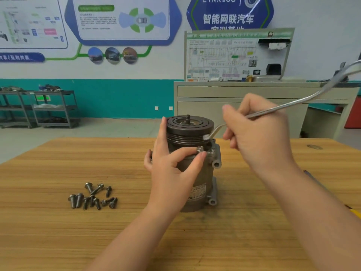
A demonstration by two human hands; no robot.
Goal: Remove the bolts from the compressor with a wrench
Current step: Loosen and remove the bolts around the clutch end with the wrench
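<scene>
- The left hand (172, 169) wrapped the upright grey metal compressor (195, 173), heavy and stable, thumb touching a raised bolt (200, 149).
- The right hand (257, 133) gripped the long, stiff chrome wrench (293, 103).

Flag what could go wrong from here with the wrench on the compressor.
The long silver offset wrench meets its bolt at a slant, so its ring end could slip off. The left hand has its thumb beside the raised bolt close below that ring end, and could be struck. The grey cylindrical compressor stands upright, unclamped, and might tip.

"LYNK&CO" and "智能网联汽车" on the blue wall sign (230, 12), "共享/互利共赢" on the blue banner (21, 57)
</scene>
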